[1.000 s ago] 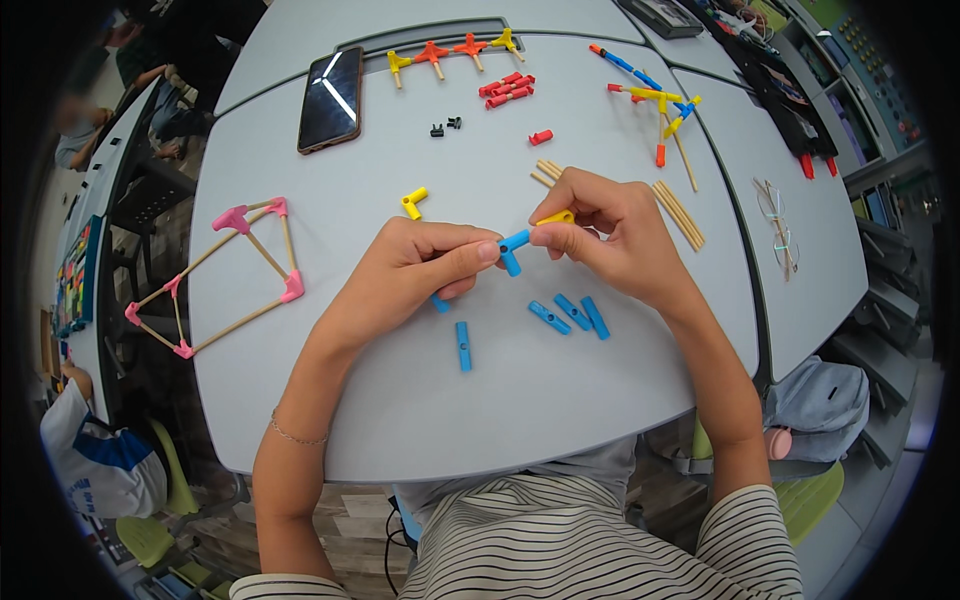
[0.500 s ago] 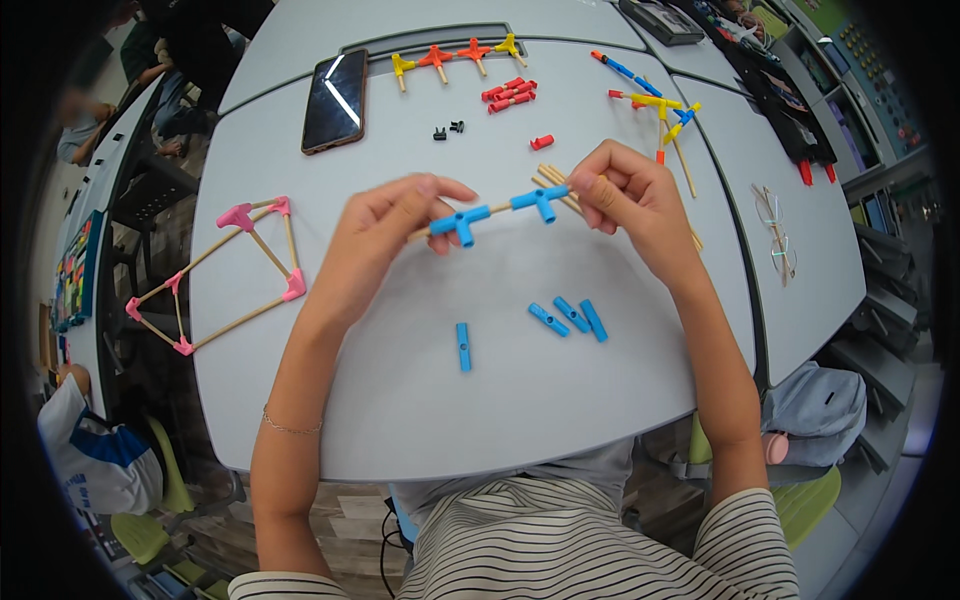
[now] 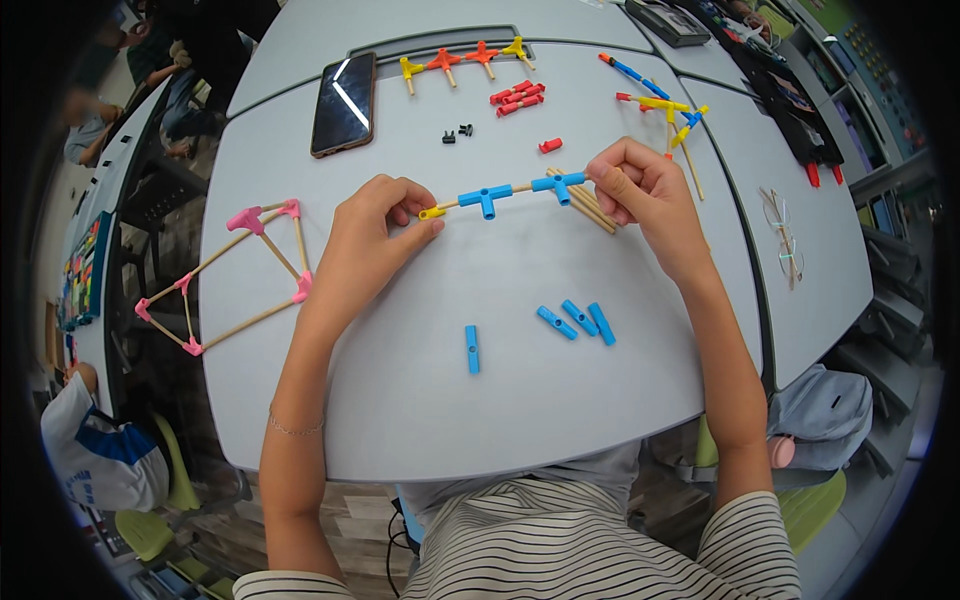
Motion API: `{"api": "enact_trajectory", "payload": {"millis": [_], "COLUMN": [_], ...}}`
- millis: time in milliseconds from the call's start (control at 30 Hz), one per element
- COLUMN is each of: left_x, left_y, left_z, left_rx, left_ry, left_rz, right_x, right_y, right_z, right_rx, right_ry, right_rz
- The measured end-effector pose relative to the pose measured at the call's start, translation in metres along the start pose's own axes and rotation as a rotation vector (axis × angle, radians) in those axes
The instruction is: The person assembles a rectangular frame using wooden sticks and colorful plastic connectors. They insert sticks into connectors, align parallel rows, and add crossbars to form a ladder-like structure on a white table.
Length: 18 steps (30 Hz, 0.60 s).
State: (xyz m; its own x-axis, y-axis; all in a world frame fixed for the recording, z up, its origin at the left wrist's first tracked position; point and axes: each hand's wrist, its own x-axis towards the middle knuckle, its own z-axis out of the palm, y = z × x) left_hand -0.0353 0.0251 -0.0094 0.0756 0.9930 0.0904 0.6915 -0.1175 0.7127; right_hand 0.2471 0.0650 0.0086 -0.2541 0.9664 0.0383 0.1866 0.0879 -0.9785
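Note:
A wooden stick [image 3: 521, 188] is held level above the table between my two hands. Two blue T-shaped connectors, a left one [image 3: 486, 197] and a right one [image 3: 560, 184], are threaded on it with their stubs pointing down. My left hand [image 3: 385, 222] pinches a yellow connector [image 3: 432, 213] at the stick's left end. At the other end, the fingers of my right hand [image 3: 645, 190] close on the stick's tip, partly hiding it. Below lie a lone blue tube connector [image 3: 472, 349] and several more blue tube connectors [image 3: 578, 320].
Loose wooden sticks [image 3: 592, 207] lie beside my right hand. A pink-cornered stick frame [image 3: 247, 220] rests at left. Toward the back are a phone [image 3: 343, 105], red connectors [image 3: 518, 97], black pegs [image 3: 457, 133] and a coloured stick structure [image 3: 665, 104]. Glasses [image 3: 783, 235] lie at right.
My left hand has moved from the left blue connector to the stick's left end, where a yellow connector now shows. The right hand keeps its grip at the right end.

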Motion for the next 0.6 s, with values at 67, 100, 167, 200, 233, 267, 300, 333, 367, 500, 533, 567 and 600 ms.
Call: {"api": "enact_trajectory", "payload": {"millis": [67, 100, 167, 200, 233, 267, 300, 333, 367, 500, 533, 567, 600], "left_x": [-0.001, -0.001, -0.001, -0.001, -0.001, -0.003, -0.004, -0.007, -0.012, -0.021, -0.02, -0.02, -0.021], "left_y": [0.001, 0.001, 0.006, 0.01, 0.013, 0.017, 0.021, 0.026, 0.032, 0.044, 0.046, 0.044, 0.042], "left_z": [-0.003, -0.004, -0.001, 0.0, 0.001, 0.001, 0.002, 0.003, 0.005, 0.013, 0.01, 0.011, 0.011], "left_rx": [0.032, 0.049, 0.041, 0.037, -0.028, -0.093, -0.157, -0.156, -0.155, -0.229, -0.229, -0.252, -0.271], "left_ry": [-0.031, -0.044, 0.094, 0.162, 0.149, 0.134, 0.119, 0.05, -0.02, -0.224, -0.285, -0.288, -0.29], "left_rz": [0.004, 0.003, 0.079, 0.117, 0.161, 0.205, 0.249, 0.256, 0.263, 0.219, 0.22, 0.23, 0.236], "right_x": [0.0, 0.001, 0.001, 0.001, 0.0, -0.001, -0.003, -0.005, -0.007, -0.019, -0.022, -0.025, -0.026], "right_y": [0.002, 0.003, 0.004, 0.003, 0.002, 0.0, -0.001, 0.0, 0.0, 0.0, 0.0, -0.001, -0.002], "right_z": [-0.001, -0.001, 0.0, 0.0, 0.001, 0.002, 0.003, 0.006, 0.011, 0.027, 0.031, 0.035, 0.037], "right_rx": [0.0, 0.0, -0.022, -0.033, -0.027, -0.022, -0.015, -0.013, -0.011, -0.218, -0.263, -0.309, -0.349], "right_ry": [-0.03, -0.048, -0.051, -0.053, -0.071, -0.089, -0.107, -0.109, -0.111, -0.108, -0.086, -0.064, -0.043], "right_rz": [0.02, 0.03, 0.049, 0.059, 0.04, 0.022, 0.004, -0.039, -0.083, -0.393, -0.479, -0.564, -0.651]}}
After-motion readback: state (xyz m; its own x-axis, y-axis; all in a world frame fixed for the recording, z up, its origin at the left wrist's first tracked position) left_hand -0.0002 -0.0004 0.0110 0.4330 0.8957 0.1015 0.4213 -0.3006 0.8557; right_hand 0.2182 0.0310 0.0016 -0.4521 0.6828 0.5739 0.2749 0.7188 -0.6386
